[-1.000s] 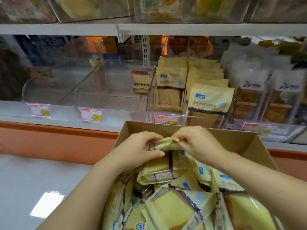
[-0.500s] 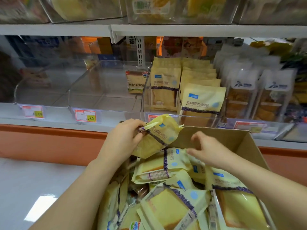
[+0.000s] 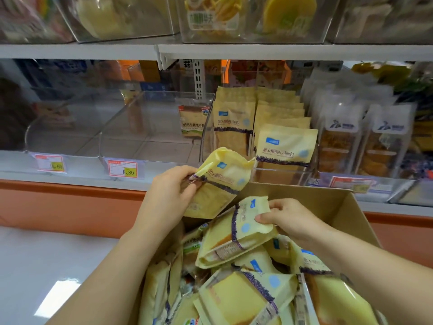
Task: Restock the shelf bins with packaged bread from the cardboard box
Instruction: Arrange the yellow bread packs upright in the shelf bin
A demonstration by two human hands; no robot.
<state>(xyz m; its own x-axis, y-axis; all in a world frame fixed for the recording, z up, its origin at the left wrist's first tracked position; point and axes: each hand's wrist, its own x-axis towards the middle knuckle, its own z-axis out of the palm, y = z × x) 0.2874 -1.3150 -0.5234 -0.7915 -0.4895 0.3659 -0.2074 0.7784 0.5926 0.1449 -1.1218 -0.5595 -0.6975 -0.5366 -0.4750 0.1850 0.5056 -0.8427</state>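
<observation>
Raised pack (image 3: 220,184): a yellow bread pack, tilted, held above the box. It hangs just right of and below the left fingers (image 3: 185,184).
Left hand (image 3: 171,191): curled, with thumb and fingers pinching the raised pack near its upper side edge.
Second pack (image 3: 241,231): lies on top of the heap, its top end under the right fingertips (image 3: 264,218).
Right hand (image 3: 288,219): thumb and fingers pinch the second pack's top flap. We judge it not yet lifted.
Handling: we judge these packs light, soft and puffed with air. The film looks slick and the loaf would squash, so we take the flat sealed strip, not the body.
Box (image 3: 328,200): open below both hands and heaped with like packs.
Bin (image 3: 276,174): clear, just beyond the left fingertips and up to the right, holding upright rows of the same pack. We judge it the likely target.
Price tag (image 3: 123,168): on the shelf edge, left of the left fingers.
</observation>
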